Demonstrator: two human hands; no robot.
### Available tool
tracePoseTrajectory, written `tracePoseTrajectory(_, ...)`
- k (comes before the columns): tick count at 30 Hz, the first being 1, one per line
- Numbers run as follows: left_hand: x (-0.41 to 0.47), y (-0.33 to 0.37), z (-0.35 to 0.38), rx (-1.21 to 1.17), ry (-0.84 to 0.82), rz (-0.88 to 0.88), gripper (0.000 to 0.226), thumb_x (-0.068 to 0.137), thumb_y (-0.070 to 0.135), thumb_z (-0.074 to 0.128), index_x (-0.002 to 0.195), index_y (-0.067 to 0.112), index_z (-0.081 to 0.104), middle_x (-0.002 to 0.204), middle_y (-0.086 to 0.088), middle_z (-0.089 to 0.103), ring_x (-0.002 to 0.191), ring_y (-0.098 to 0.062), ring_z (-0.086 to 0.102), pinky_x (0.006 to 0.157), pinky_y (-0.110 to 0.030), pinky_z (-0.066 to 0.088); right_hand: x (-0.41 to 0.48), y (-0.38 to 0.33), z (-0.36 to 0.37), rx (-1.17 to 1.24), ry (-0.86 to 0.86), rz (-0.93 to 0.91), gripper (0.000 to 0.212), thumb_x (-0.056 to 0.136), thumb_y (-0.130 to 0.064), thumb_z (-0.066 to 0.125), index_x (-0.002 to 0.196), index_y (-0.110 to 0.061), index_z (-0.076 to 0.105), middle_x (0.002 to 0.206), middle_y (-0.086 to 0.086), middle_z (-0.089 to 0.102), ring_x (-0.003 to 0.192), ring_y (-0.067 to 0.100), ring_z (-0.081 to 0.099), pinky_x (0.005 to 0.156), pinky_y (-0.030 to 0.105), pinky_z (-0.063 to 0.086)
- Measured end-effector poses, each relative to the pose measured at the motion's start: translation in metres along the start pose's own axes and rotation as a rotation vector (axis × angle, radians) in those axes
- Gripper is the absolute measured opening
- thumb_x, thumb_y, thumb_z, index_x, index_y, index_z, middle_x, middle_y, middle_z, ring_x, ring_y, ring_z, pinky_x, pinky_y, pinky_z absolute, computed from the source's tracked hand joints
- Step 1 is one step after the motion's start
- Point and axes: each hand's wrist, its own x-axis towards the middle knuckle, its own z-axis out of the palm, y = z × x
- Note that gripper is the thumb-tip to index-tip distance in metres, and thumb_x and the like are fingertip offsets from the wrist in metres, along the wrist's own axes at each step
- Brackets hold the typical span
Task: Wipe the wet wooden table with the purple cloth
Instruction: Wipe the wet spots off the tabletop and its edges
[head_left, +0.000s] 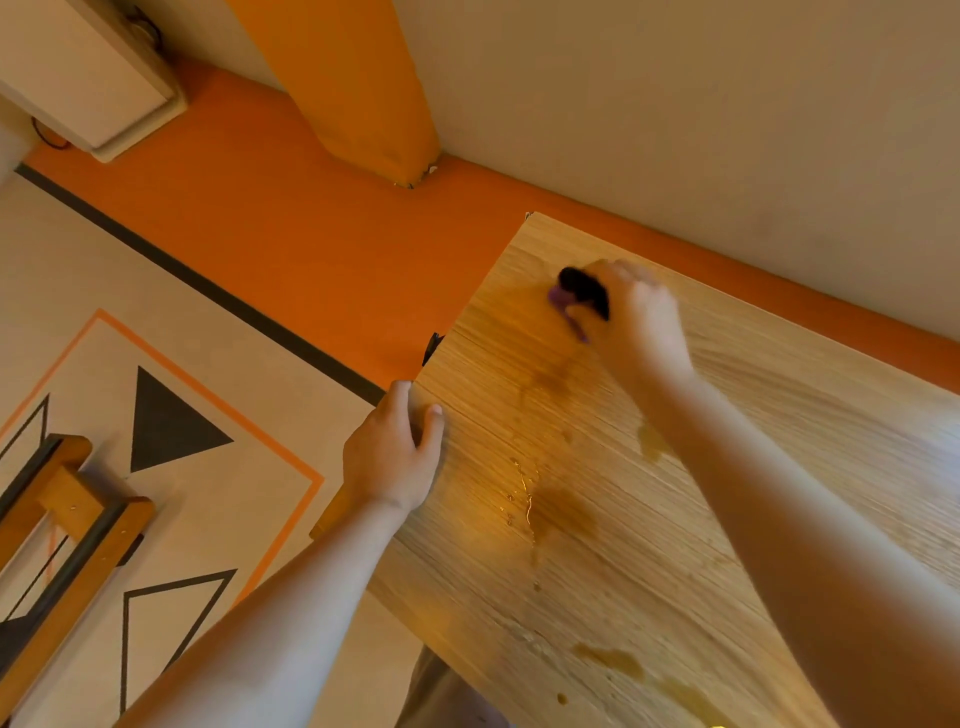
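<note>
1. The right hand (631, 317) is curling round the purple cloth (561, 299), pressing it onto the wooden table (779, 467) near its far corner.
2. The left hand (389, 452) is gripping the table's edge.
3. The cloth is looking soft and light, probably best held bunched under the palm while crossing the wet patches (563, 512).

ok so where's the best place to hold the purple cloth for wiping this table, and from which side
Take the purple cloth by its bunched top, from above with the palm down, as the right hand does. It lies wadded on the wooden table, so only its upper side is free, and that grip keeps the underside on the wood.
</note>
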Motion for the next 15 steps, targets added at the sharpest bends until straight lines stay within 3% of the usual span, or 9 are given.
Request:
tracePoseTrajectory(7, -0.001, 0.002, -0.002, -0.037, 0.007, 0.021, 0.039, 0.096, 0.044, 0.04, 0.122, 0.017, 0.05, 0.07, 0.016, 0.045, 0.053, 0.003, 0.041, 0.045, -0.015, 0.023, -0.051, -0.026, 0.023, 0.034, -0.203, -0.248, 0.028, 0.085, -0.022, 0.068, 0.112, -0.013, 0.063, 0.106, 0.004, 0.065, 0.1, 0.023, 0.058, 0.08, 0.04, 0.053)
tracePoseTrajectory(11, 0.0, -0.001, 0.001, -0.022, 0.005, 0.008, 0.037, 0.097, 0.044, 0.04, 0.121, 0.016, 0.049, 0.075, 0.008, 0.056, 0.056, -0.001, 0.043, 0.045, -0.019, 0.024, -0.009, 0.022, -0.021, -0.027, -0.058, -0.067, 0.025, 0.088, -0.019, 0.06, 0.113, -0.023, 0.062, 0.11, -0.002, 0.064, 0.102, 0.016, 0.058, 0.088, 0.037, 0.052)
tracePoseTrajectory(15, 0.001, -0.002, 0.002, -0.032, 0.009, 0.024, 0.033, 0.096, 0.043, 0.041, 0.114, 0.017, 0.049, 0.076, 0.007, 0.057, 0.057, -0.003, 0.044, 0.045, -0.02, 0.025, 0.016, 0.054, -0.06, -0.062, 0.146, 0.145, 0.021, 0.089, -0.013, 0.06, 0.11, -0.013, 0.062, 0.103, -0.003, 0.06, 0.098, 0.022, 0.059, 0.084, 0.036, 0.051)
